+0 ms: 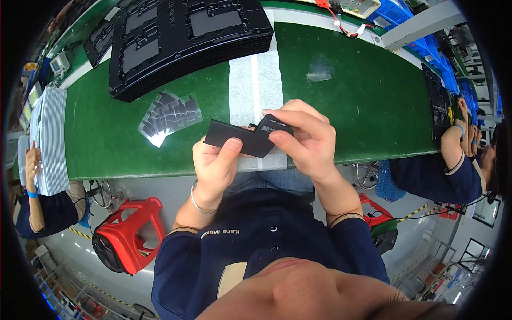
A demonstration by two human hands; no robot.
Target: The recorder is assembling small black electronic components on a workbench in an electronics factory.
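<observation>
Over the near edge of the green table (202, 154), I hold a flat, black, L-shaped battery (256, 146) in both hands. My left hand (212, 165) is closed on its left arm, thumb on top and fingers hidden beneath. My right hand (312, 140) pinches the right arm, with the thumb on the face and the index finger at the upper corner. A small dark tab sticks up at the inner corner of the L. Left of the battery lies a clear sheet of black adhesive pieces (169, 114).
A tall stack of black moulded trays (181, 53) stands at the back left. A pale cloth strip (255, 80) crosses the table. Clear film (320, 70) lies to the right. White stacked sheets (50, 138) and co-workers flank me; a red stool (130, 229) stands behind left.
</observation>
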